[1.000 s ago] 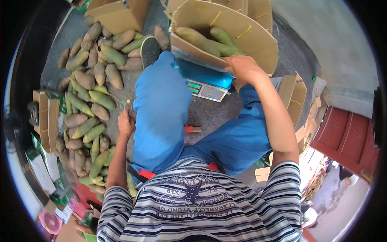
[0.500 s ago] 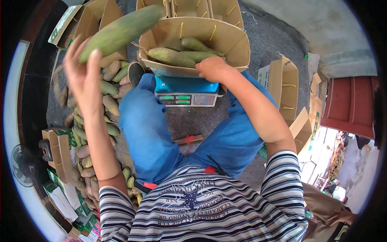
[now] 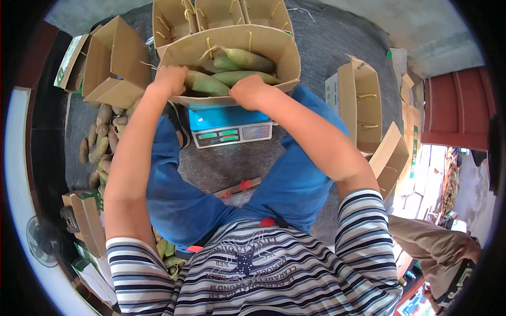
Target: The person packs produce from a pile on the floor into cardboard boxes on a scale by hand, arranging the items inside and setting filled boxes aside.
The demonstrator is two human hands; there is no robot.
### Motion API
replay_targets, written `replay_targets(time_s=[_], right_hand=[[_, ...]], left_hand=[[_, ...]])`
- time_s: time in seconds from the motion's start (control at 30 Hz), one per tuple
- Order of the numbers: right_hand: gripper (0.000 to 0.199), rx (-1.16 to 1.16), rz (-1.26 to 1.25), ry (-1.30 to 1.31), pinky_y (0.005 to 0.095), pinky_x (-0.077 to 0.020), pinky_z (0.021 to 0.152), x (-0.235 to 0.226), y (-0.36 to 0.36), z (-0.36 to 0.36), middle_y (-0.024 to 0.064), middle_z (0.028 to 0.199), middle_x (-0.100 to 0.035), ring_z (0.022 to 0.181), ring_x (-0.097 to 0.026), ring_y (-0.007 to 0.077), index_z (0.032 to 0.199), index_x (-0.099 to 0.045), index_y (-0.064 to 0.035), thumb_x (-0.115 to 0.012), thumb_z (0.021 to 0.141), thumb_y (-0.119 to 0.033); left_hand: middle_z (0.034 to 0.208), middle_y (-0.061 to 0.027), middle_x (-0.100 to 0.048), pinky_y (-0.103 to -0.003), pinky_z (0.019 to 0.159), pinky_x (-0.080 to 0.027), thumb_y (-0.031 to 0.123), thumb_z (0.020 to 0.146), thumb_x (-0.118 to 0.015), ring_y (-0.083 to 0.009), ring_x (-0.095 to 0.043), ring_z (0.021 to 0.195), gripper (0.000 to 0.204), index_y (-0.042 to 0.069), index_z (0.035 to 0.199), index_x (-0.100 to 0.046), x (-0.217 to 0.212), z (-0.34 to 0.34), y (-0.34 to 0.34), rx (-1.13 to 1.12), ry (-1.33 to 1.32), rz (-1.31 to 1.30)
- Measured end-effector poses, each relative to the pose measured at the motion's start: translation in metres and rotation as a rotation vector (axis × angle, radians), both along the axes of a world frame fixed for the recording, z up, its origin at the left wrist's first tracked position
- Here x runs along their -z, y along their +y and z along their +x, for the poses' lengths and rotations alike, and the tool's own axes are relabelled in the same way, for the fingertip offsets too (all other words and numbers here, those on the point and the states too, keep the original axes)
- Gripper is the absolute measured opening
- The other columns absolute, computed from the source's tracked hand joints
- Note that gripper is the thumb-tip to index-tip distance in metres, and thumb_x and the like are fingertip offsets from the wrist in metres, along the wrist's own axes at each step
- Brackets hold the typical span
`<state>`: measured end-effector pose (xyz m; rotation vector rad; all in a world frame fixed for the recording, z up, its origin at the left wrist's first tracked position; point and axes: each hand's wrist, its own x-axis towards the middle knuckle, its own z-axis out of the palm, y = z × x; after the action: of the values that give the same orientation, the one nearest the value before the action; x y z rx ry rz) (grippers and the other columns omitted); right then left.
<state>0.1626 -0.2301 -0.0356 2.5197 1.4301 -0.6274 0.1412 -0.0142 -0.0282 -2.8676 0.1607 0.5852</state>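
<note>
An open cardboard box (image 3: 237,36) with yellow cord handles rests on a digital scale (image 3: 232,136) with a blue pan, between my knees. Several long green vegetables that look like radishes (image 3: 245,60) lie inside it. My left hand (image 3: 171,80) is closed over the box's left rim, beside the end of one radish (image 3: 206,84). My right hand (image 3: 250,92) is curled over the near rim, its fingertips hidden inside the box. Neither hand holds a radish that I can see.
Open boxes (image 3: 219,16) stand behind the scale, with another box (image 3: 118,58) at left and one (image 3: 363,105) at right. Brownish-green radishes (image 3: 105,134) are heaped on the floor at left. A fan (image 3: 43,239) stands far left; another person's leg (image 3: 435,239) shows lower right.
My left hand has brought the large radish it carried into the box and let go of it; that hand is now on the left rim. My right hand stays on the near rim.
</note>
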Motion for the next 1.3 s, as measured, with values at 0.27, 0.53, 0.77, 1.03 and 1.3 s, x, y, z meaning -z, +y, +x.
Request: replay_targets(time_s=[0.27,0.53,0.77,1.03,1.3], right_hand=[[0.018,0.002,0.035,-0.024,0.0389,-0.0490,0.066,0.005,0.000,0.001,0.0115,0.090,-0.064,0.084,-0.062,0.0275,0.085,-0.066,-0.0078,-0.051,0.076,-0.010],[0.021,0.104,0.049,0.039,0.0387,-0.0486,0.071,0.003,0.002,-0.001,0.0107,0.095,-0.065,0.089,-0.062,0.0261,0.090,-0.067,-0.0086,-0.051,0.077,-0.012],[0.021,0.121,0.092,0.025,0.0379,-0.0488,0.068,0.018,0.007,0.002,0.0093,0.092,-0.065,0.087,-0.062,0.0240,0.090,-0.067,-0.0087,-0.054,0.075,-0.013],[0.031,0.066,-0.065,0.087,0.0465,-0.0496,0.067,0.029,0.022,0.012,0.0014,0.101,-0.063,0.087,-0.062,0.0253,0.100,-0.066,-0.0168,-0.066,0.070,-0.024],[0.028,0.093,-0.012,0.026,0.0459,-0.0494,0.066,0.036,0.024,0.012,0.0002,0.097,-0.064,0.087,-0.062,0.0231,0.097,-0.067,-0.0176,-0.066,0.070,-0.024]], left_hand=[[0.113,-0.0141,-0.052,-0.041,0.086,-0.041,0.021,0.063,-0.074,-0.0310,-0.052,0.102,0.060,0.007,0.113,-0.044,0.032,0.014,-0.006,-0.033,-0.030,0.079],[0.121,-0.0087,-0.046,-0.044,0.090,-0.038,0.019,0.059,-0.076,-0.0288,-0.044,0.113,0.086,0.020,0.132,-0.031,0.049,0.019,-0.010,0.070,0.034,-0.028],[0.107,-0.0169,-0.050,-0.040,0.087,-0.043,0.021,0.053,-0.077,-0.0340,-0.047,0.105,0.065,0.012,0.111,-0.051,0.028,0.028,-0.023,0.170,0.053,-0.066],[0.114,-0.0189,-0.048,-0.040,0.089,-0.040,0.017,0.061,-0.075,-0.0345,-0.047,0.105,0.065,0.002,0.117,-0.046,-0.021,0.027,-0.033,0.135,-0.216,-0.362],[0.113,-0.0219,-0.048,-0.041,0.085,-0.041,0.031,0.072,-0.065,-0.0366,-0.048,0.104,0.056,0.001,0.115,-0.045,-0.024,0.008,-0.049,0.105,-0.064,-0.316]])
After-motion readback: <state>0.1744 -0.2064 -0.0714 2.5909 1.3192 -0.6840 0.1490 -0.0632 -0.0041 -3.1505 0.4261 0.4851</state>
